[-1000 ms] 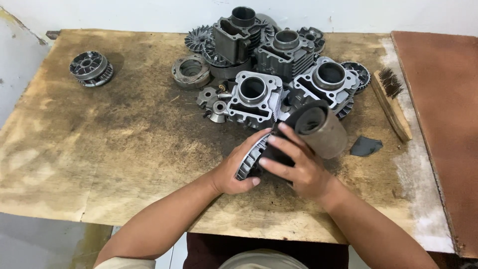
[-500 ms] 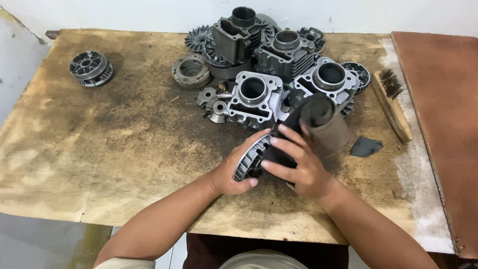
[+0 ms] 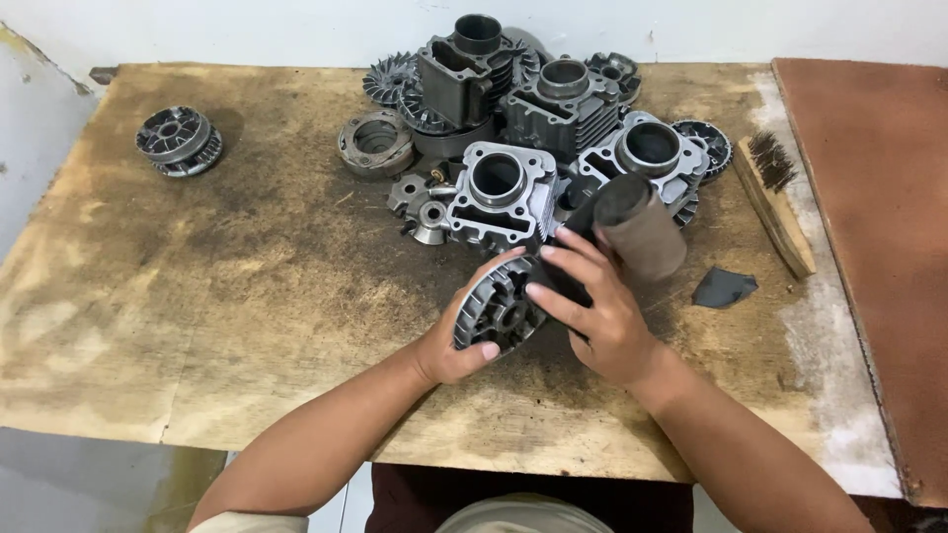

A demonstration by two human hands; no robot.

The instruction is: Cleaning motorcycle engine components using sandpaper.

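Finned pulley disc (image 3: 499, 311) tilted on edge

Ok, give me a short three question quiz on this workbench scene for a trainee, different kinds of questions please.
1. True or false: the round finned metal disc lies flat on the wooden table, untouched.
2. Multiple choice: the wire brush lies A) at the left edge, B) right of the pile of engine cylinders, C) in the left hand.
3. Fill in: the right hand presses a roll of ____ against the disc.

Key: 1 false, both hands hold it tilted on edge. 2 B. 3 sandpaper, as far as its rough grey-brown surface shows.
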